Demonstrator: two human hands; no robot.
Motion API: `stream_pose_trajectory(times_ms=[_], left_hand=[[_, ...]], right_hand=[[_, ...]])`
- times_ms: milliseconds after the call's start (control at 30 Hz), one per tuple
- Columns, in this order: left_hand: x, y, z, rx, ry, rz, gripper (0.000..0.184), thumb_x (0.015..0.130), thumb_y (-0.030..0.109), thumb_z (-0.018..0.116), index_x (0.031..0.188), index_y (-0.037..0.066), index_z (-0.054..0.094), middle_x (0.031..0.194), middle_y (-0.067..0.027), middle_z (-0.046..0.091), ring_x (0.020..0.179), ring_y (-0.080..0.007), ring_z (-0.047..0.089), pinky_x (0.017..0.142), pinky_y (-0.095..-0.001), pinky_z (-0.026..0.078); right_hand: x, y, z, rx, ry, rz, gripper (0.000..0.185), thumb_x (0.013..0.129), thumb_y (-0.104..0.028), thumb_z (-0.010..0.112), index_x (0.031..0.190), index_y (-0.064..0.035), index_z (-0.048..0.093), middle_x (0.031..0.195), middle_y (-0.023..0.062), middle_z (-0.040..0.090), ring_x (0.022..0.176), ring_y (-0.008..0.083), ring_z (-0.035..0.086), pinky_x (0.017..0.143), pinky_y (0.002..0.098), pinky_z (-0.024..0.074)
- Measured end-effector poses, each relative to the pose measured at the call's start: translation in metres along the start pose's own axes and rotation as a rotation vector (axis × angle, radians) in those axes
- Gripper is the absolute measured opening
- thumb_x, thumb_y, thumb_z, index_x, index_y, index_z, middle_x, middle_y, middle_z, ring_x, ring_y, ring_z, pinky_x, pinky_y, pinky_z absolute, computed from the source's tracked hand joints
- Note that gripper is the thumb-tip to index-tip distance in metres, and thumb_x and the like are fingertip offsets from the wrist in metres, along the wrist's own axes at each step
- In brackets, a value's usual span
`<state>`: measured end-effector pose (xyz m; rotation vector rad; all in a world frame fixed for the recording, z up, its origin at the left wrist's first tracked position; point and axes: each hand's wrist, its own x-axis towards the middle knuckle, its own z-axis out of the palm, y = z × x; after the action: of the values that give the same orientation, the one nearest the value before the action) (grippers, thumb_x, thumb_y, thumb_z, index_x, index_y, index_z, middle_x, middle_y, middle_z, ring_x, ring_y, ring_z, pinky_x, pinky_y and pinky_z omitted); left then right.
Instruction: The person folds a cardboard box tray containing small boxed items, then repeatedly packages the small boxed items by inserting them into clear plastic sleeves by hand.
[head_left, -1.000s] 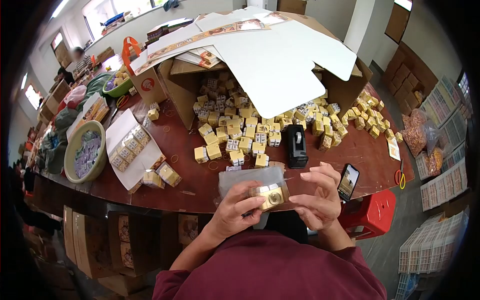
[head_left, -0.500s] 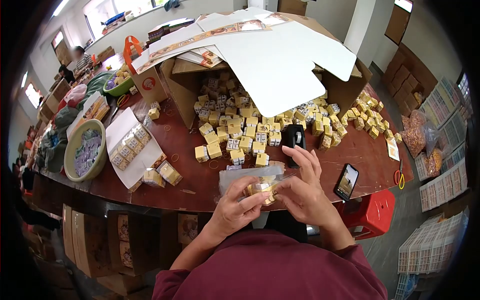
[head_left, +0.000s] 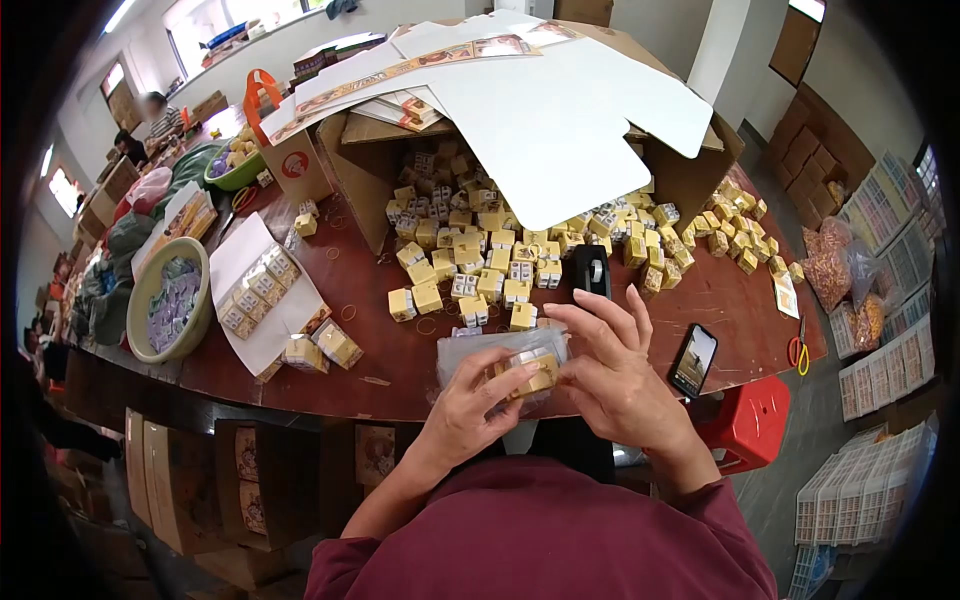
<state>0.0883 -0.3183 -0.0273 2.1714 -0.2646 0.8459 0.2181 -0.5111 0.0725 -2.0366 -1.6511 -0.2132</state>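
Note:
My left hand grips a small yellow box that looks clear-wrapped, thumb and fingers around its left side. Close against the box's right side is my right hand, fingers stretched out and apart; whether its thumb touches the box I cannot tell. Under the hands lies a stack of clear plastic bags. A black tape dispenser stands just beyond my right fingers. Many small yellow boxes are heaped in front of and inside an overturned-looking cardboard carton.
To the left are a bowl of purple packets and a white sheet with wrapped box rows. At right lie a phone and yellow-handled scissors. A red stool stands by the table edge. White cardboard sheets top the carton.
The yellow box has turned in my left hand, showing a larger face. My right hand has drawn slightly to the right, its fingers lifted and more spread.

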Motion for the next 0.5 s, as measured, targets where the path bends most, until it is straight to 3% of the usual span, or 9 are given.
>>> stream_pose_trajectory(times_ms=[167, 267, 367, 500], left_hand=[[0.001, 0.002, -0.002, -0.023, -0.026, -0.035, 0.065, 0.077, -0.003, 0.079, 0.137, 0.014, 0.060, 0.132, -0.0178, 0.056, 0.116, -0.0368, 0.062, 0.094, -0.0431, 0.056], [0.002, 0.002, -0.003, -0.038, -0.028, -0.064, 0.064, 0.079, -0.003, 0.079, 0.138, 0.011, 0.060, 0.134, -0.0182, 0.055, 0.117, -0.0335, 0.062, 0.093, -0.0403, 0.058], [-0.003, -0.001, -0.001, -0.206, -0.046, -0.179, 0.070, 0.082, -0.002, 0.076, 0.146, 0.012, 0.053, 0.135, -0.0177, 0.054, 0.121, -0.0352, 0.060, 0.095, -0.0415, 0.057], [-0.009, -0.006, 0.001, -0.423, 0.021, -0.271, 0.067, 0.086, -0.003, 0.073, 0.148, 0.007, 0.049, 0.137, -0.0160, 0.054, 0.125, -0.0284, 0.059, 0.097, -0.0364, 0.058]], right_hand=[[0.003, 0.005, -0.001, -0.063, -0.084, -0.030, 0.006, 0.079, -0.002, 0.071, 0.082, -0.0049, 0.066, 0.156, 0.0129, 0.044, 0.150, 0.0326, 0.032, 0.124, 0.0625, 0.0048], [0.007, 0.001, 0.000, -0.081, -0.078, -0.035, 0.006, 0.079, -0.002, 0.071, 0.084, -0.0055, 0.069, 0.158, 0.0133, 0.042, 0.151, 0.0320, 0.032, 0.124, 0.0617, 0.0053], [0.006, 0.001, 0.000, -0.054, 0.021, -0.051, 0.008, 0.080, -0.004, 0.074, 0.088, -0.0072, 0.073, 0.152, 0.0130, 0.051, 0.148, 0.0322, 0.037, 0.123, 0.0588, 0.0106], [-0.004, 0.015, 0.003, 0.094, 0.321, 0.062, 0.012, 0.082, -0.010, 0.079, 0.094, -0.0093, 0.076, 0.132, 0.0098, 0.067, 0.136, 0.0312, 0.052, 0.120, 0.0542, 0.0195]])
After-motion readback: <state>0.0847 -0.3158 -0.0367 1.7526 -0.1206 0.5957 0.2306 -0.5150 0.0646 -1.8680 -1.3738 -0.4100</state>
